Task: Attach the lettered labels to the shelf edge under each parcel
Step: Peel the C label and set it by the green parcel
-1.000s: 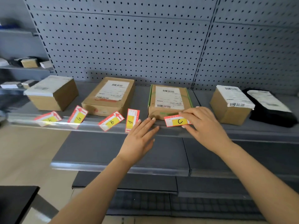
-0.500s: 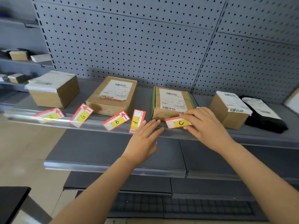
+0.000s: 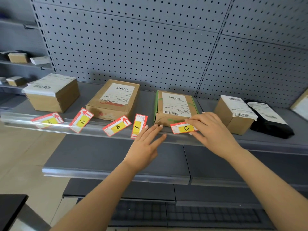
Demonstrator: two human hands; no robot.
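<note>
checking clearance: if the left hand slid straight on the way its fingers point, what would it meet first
Probably the green-taped parcel: the left hand points up and right at its near corner, beside the C label; depth is unclear.

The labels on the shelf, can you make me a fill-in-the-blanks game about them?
1. The right hand pinches the label with the letter ___.
2. The label standing upright beside the left hand shows the letter ___.
3. The G label lies between the A label and the ___ label.
4. The parcel farthest right is coloured ___.

Missing words: C, F, B, black.
</note>
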